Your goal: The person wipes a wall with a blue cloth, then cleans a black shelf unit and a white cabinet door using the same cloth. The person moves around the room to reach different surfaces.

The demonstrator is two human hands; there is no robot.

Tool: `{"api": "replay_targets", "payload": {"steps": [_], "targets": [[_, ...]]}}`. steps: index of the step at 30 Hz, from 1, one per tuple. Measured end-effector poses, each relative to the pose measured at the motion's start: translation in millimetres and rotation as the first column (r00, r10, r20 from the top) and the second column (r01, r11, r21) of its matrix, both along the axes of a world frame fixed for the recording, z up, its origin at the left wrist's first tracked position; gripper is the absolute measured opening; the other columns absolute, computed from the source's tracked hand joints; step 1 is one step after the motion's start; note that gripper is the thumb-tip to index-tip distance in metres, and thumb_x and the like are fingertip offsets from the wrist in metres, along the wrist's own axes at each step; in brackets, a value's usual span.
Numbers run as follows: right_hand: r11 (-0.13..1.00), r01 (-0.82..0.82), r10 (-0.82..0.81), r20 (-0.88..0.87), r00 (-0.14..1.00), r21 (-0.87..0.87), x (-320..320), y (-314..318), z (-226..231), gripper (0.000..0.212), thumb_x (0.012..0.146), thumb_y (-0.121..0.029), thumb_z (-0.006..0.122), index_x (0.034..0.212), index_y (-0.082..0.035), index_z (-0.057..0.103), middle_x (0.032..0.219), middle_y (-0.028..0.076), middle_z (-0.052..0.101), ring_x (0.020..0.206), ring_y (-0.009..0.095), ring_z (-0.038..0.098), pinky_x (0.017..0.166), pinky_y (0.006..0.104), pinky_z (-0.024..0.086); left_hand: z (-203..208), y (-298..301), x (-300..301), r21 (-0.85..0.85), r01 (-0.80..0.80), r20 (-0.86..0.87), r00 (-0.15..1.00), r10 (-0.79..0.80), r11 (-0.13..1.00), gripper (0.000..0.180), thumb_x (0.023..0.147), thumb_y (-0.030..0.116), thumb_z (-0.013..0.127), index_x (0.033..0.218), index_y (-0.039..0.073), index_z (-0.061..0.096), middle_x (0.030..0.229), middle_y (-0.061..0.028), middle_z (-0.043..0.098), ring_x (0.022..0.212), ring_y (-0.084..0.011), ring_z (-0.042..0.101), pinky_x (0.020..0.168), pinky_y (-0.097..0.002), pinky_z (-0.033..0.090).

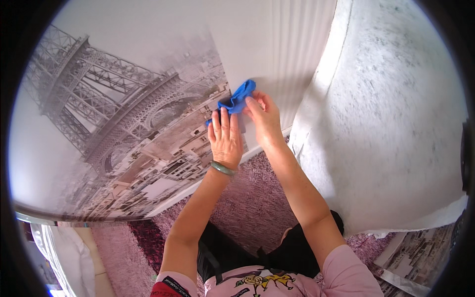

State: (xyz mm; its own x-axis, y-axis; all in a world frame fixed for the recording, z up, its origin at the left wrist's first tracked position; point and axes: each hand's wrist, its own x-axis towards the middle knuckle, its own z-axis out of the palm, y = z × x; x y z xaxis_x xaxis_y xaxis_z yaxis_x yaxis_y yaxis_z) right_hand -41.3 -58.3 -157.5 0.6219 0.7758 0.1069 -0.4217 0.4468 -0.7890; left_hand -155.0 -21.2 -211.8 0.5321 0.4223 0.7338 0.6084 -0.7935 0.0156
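Observation:
A crumpled blue cloth (pixel 240 99) is against the wall, at the right edge of a grey printed mural (pixel 123 104) of a lattice tower above city roofs. My right hand (pixel 264 119) pinches the right part of the cloth between thumb and fingers. Just left of it, my left hand (pixel 226 143) lies flat on the mural with its fingers stretched upward. Its fingertips overlap the lower edge of the cloth, and a bit of blue shows past them on the left. A green bangle (pixel 222 168) circles my left wrist.
Close on the right stands a large bulky form covered in white, grey-flecked fabric (pixel 381 114). A white baseboard (pixel 173 199) runs below the mural, above a pink-purple shaggy carpet (pixel 252 198). At the lower right lies a printed mural sheet (pixel 415 255).

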Motion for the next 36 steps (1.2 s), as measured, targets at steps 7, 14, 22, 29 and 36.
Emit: {"api": "replay_targets", "payload": {"steps": [7, 14, 22, 29, 36], "targets": [[0.995, 0.08, -0.09, 0.192, 0.977, 0.058, -2, 8, 19, 0.036, 0.085, -0.005, 0.061, 0.119, -0.004, 0.049, 0.101, 0.003, 0.053, 0.09, 0.01, 0.053, 0.079, 0.0266, 0.047, 27, 15, -11, 0.194, -0.04, -0.151, 0.986, 0.07, 0.98, 0.057, 0.08, 0.014, 0.054, 0.134, 0.005, 0.038, 0.145, -0.018, 0.029, 0.133, -0.0338, 0.028, 0.104, -0.0466, 0.025], [0.969, -0.048, 0.04, 0.039, 0.998, 0.241, -16, 5, 52, 0.043, 0.083, -0.004, 0.063, 0.122, 0.004, 0.045, 0.1, 0.009, 0.055, 0.086, 0.012, 0.057, 0.078, 0.0251, 0.047, 86, 11, -19, 0.109, 0.028, -0.016, 1.0, -0.026, 0.994, 0.065, 0.085, 0.028, 0.056, 0.137, -0.002, 0.03, 0.144, -0.0274, 0.023, 0.134, -0.045, 0.018, 0.105, -0.0526, 0.015], [0.99, 0.038, -0.085, 0.349, 0.933, 0.138, -24, 14, 18, 0.026, 0.085, -0.001, 0.06, 0.107, 0.002, 0.047, 0.089, 0.008, 0.056, 0.077, 0.01, 0.057, 0.069, 0.0246, 0.048, 50, 36, -25, 0.4, -0.093, -0.144, 0.976, 0.162, 0.912, 0.058, 0.085, 0.02, 0.054, 0.136, 0.002, 0.035, 0.14, -0.0241, 0.032, 0.131, -0.0402, 0.028, 0.105, -0.051, 0.018], [0.904, 0.339, -0.426, 0.619, 0.66, 0.26, -24, 10, 30, 0.029, 0.079, -0.001, 0.064, 0.105, -0.002, 0.052, 0.099, 0.013, 0.054, 0.084, 0.021, 0.056, 0.074, 0.0321, 0.048, 61, 29, -42, 0.305, -0.104, -0.124, 0.981, 0.148, 0.947, 0.048, 0.083, 0.012, 0.048, 0.131, 0.008, 0.044, 0.138, -0.0128, 0.042, 0.13, -0.0307, 0.035, 0.105, -0.0457, 0.021], [0.804, 0.321, -0.552, 0.829, 0.088, 0.5, -24, 12, 91, 0.027, 0.074, -0.002, 0.066, 0.1, -0.009, 0.062, 0.109, 0.008, 0.054, 0.097, 0.03, 0.052, 0.078, 0.0387, 0.046, 155, 24, -72, 0.281, -0.135, -0.004, 0.99, 0.142, 0.95, 0.062, 0.072, -0.01, 0.047, 0.132, 0.005, 0.043, 0.142, -0.0138, 0.036, 0.136, -0.0309, 0.026, 0.108, -0.0435, 0.016]]}}
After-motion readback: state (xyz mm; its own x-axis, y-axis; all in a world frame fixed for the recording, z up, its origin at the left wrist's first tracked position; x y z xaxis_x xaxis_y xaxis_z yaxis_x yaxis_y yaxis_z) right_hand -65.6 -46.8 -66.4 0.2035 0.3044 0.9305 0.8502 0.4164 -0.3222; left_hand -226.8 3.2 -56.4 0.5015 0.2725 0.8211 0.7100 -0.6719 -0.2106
